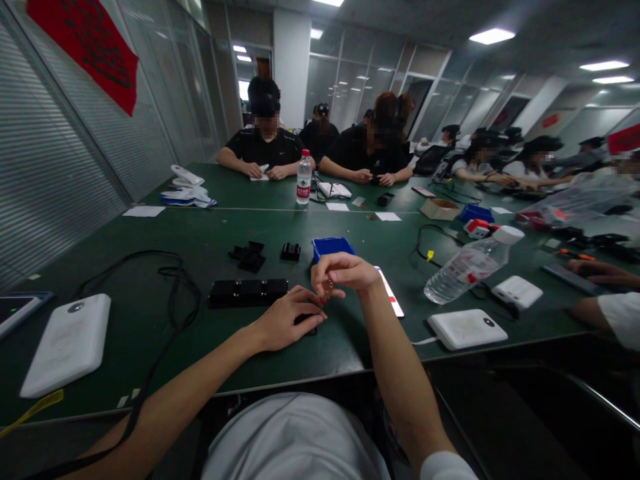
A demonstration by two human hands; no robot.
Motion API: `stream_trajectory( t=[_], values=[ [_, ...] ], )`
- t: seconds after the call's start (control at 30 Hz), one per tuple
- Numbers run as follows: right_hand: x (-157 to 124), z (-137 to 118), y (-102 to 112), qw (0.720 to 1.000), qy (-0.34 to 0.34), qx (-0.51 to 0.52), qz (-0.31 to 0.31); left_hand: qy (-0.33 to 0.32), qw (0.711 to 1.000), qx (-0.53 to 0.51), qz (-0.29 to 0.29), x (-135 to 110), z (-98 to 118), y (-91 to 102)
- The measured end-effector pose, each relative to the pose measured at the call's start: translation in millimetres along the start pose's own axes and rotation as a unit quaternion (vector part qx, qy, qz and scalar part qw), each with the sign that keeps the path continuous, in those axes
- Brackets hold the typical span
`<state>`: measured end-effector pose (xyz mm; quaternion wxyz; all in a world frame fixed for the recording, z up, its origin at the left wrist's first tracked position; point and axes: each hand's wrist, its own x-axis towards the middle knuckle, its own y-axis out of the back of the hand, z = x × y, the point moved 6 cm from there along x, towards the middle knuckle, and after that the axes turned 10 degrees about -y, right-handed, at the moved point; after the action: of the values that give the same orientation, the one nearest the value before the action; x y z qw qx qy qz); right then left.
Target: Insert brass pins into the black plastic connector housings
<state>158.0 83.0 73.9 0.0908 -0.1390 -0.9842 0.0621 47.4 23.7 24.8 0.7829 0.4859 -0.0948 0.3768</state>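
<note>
My left hand (291, 319) rests low over the green table, its fingers curled round a small black part (313, 329) that is mostly hidden beneath them. Above and to the right, my right hand (346, 272) is bent down at the wrist. Its fingers pinch a small copper-coloured piece (327, 287), too small to name, close to my left fingertips. A row of black square blocks (247, 292) lies left of my hands. Behind them are loose black parts (249, 256), a black block (291, 251) and a blue tray (332, 247), partly covered by my right hand.
A water bottle (467, 265) leans at the right, near white power banks (467, 329) and a phone (390, 291). Another white device (67, 343) and black cable (175, 287) lie left. Across the table, people (263, 147) sit behind an upright bottle (303, 179).
</note>
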Motion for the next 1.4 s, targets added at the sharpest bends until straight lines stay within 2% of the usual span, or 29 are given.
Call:
stream_trajectory(
  t=[0.17,0.3,0.4,0.67,0.9,1.13,1.4],
  values=[
    [-2.1,-0.6,1.1,0.998,0.002,-0.048,-0.033,0.003,1.000,0.001,0.018,-1.5,-7.1,0.0],
    [-2.1,5.7,2.8,0.989,-0.068,-0.130,-0.033,0.006,1.000,-0.005,0.018,-3.2,-12.6,-2.0],
    [-0.6,8.9,1.4,0.983,-0.106,-0.150,-0.025,0.006,0.999,-0.009,0.032,-3.8,-13.3,-1.8],
    [2.5,16.6,-1.7,0.975,-0.154,-0.157,-0.031,0.020,0.999,-0.027,0.039,-1.9,-10.9,-0.5],
    [3.6,17.9,1.6,0.976,-0.154,-0.150,-0.027,0.036,0.999,-0.020,0.035,-2.9,-9.2,1.8],
    [3.1,17.4,1.7,0.979,-0.158,-0.129,-0.021,0.018,0.999,-0.026,0.035,-3.0,-3.9,8.2],
    [1.3,18.7,1.1,0.979,-0.173,-0.109,-0.021,0.003,0.999,-0.024,0.042,-2.9,-4.8,4.7]
  ],
)
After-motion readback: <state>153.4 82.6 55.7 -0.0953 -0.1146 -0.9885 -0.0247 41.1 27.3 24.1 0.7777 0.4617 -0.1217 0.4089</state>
